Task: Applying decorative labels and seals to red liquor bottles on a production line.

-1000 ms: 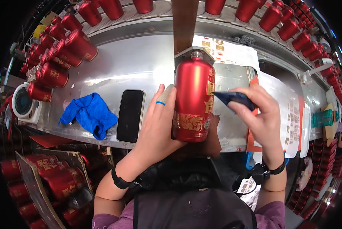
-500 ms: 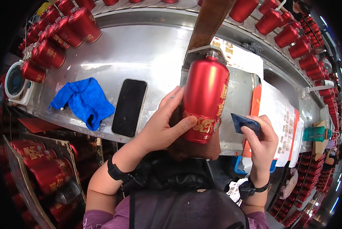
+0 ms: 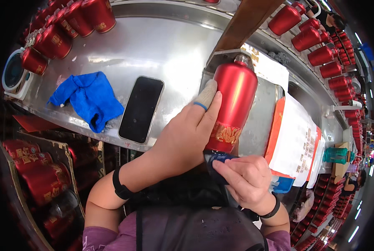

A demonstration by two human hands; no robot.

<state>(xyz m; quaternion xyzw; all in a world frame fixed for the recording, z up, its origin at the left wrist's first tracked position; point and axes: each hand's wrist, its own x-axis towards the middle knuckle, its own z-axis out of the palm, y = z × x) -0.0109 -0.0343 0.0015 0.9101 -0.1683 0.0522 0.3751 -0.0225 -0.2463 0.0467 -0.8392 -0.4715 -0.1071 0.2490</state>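
Observation:
A glossy red bottle (image 3: 236,100) with a clear glass neck and a gold band near its base lies before me, its neck pointing away. My left hand (image 3: 183,144) presses along the bottle's left side and steadies it. One finger wears a beige finger cover (image 3: 207,93) with a blue band. Pinched in my right hand (image 3: 249,180) is a thin, flat dark-blue scraper (image 3: 217,162). Its edge meets the bottle's near end, just below the gold band. My fingers partly hide the scraper, and the support under the bottle is mostly covered.
Left on the metal table (image 3: 107,62) lie a blue cloth (image 3: 91,100) and a black phone (image 3: 142,109). White printed sheets (image 3: 293,138) with orange edges lie at right. A brown post (image 3: 247,25) rises behind the bottle. Red bottles (image 3: 285,20) line the conveyor. A cardboard box (image 3: 45,175) holds more.
My right hand has brought the scraper leftward and down to the bottle's near end. My left hand has turned and slid farther along the bottle. The bottle has rolled, shifting its gold design.

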